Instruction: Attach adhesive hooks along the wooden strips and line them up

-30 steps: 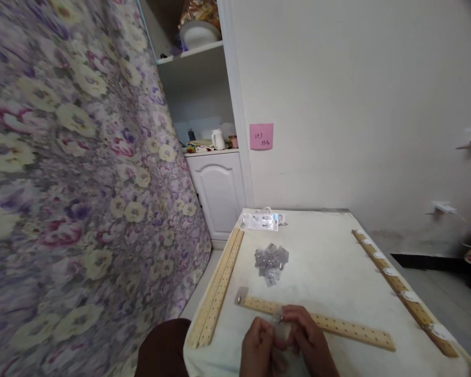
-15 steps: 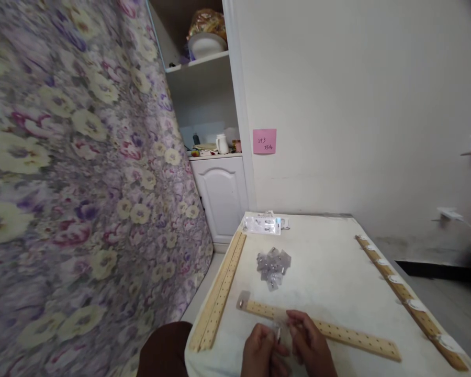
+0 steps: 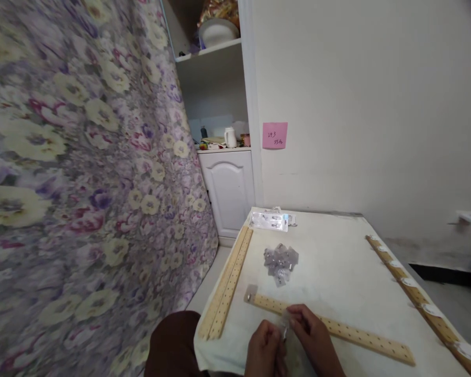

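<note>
My left hand (image 3: 265, 343) and my right hand (image 3: 312, 330) are close together at the table's front, fingers pinched. Between them is a small clear plastic bag (image 3: 285, 327) with something shiny in it, which both hands grip. Just beyond lies a pale wooden strip (image 3: 361, 335) with rows of holes, partly covered by my right hand. At its left end sits another small clear packet (image 3: 250, 295) with a metal piece. Farther back is a pile of small clear packets (image 3: 281, 263) holding shiny parts.
Two perforated wooden strips (image 3: 230, 285) lie along the table's left edge. At the right edge, a darker wooden strip (image 3: 416, 293) carries several white round pieces. Clear packaging (image 3: 269, 220) lies at the back. A floral curtain (image 3: 94, 183) hangs at the left; the wall is behind.
The whole view has shifted slightly, with the table contents appearing farther right and a little higher. Both hands still pinch the small bag, my right fingers a little farther up it.
</note>
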A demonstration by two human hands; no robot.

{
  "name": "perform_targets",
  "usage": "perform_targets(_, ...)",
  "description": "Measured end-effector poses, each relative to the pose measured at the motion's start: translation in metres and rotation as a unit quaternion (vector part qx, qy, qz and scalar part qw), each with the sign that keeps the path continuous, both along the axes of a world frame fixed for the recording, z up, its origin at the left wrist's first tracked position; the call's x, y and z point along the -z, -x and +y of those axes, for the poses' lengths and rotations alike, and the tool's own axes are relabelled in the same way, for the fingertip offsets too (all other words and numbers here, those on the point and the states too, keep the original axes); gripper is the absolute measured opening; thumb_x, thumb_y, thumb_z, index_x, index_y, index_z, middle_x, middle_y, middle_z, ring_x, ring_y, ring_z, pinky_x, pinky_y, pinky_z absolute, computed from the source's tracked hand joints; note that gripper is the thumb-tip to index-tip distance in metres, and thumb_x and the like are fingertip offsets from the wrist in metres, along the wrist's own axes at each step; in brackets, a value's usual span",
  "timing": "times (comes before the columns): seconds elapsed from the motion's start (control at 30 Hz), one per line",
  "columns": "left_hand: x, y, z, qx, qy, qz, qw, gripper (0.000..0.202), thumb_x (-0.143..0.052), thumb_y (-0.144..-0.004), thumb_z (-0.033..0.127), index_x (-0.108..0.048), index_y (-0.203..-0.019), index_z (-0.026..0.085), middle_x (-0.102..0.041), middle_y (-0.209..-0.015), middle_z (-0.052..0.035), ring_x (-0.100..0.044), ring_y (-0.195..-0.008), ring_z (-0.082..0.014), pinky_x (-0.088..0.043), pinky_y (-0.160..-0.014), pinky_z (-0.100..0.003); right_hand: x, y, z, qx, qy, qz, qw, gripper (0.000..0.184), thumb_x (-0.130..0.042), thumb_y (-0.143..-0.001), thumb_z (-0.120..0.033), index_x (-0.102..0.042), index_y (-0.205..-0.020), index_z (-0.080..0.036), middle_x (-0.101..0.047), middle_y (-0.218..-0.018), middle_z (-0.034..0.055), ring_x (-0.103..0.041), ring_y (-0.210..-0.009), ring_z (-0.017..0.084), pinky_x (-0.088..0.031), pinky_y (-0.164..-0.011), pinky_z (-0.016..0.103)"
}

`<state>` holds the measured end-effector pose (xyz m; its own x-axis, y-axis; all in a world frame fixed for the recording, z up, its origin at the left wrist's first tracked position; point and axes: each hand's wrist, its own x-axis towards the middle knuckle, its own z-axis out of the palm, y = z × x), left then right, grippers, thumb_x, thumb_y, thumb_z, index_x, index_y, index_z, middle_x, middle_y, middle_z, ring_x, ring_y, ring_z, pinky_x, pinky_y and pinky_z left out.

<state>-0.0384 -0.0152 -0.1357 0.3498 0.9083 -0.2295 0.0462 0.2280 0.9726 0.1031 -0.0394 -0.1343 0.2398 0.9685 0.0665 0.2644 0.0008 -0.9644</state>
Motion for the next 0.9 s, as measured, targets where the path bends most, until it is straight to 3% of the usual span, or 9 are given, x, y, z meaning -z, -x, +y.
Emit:
perform_targets(0.27,0.01,0.008,0.023,-0.086,0.029,-0.02,0.996,0.025,-0.048,-0.074,0.043,-0.045,-0.066,0.02,-0.053,-0.044,0.0065,-0.041,-0.027,-0.0064,-0.024,-0.029,-0.018,-0.002,0.014,0.042,-0.007,-0.015,-0.115,0.993,0.025,-0.045,-0.078,-0.032,-0.063,-0.092,-0.021,-0.069,-0.078,0.0023,-0.063,-0.072,0.019,-0.046,-0.069,0.028)
perform_targets(0.5,0.014,0.005,0.043,-0.11,0.061,-0.029,0.992,0.018,-0.047,-0.073,0.035,-0.044,-0.064,0.02,-0.056,-0.044,0.0053,-0.041,-0.026,-0.0069,-0.025,-0.028,-0.018,0.003,0.015,0.074,-0.003,-0.019,-0.164,0.986,0.028,-0.044,-0.076,-0.027,-0.065,-0.093,-0.02,-0.07,-0.089,0.0046,-0.063,-0.082,0.019,-0.046,-0.075,0.029)
perform_targets(0.9,0.008,0.0,0.049,-0.127,0.104,0.001,0.986,0.018,-0.042,-0.076,0.028,-0.045,-0.061,0.018,-0.057,-0.045,0.0028,-0.043,-0.027,-0.0063,-0.023,-0.029,-0.018,0.021,0.013,0.085,0.011,0.003,-0.185,0.983,0.028,-0.042,-0.076,-0.025,-0.065,-0.091,-0.021,-0.07,-0.089,0.0033,-0.063,-0.082,0.019,-0.045,-0.074,0.029)
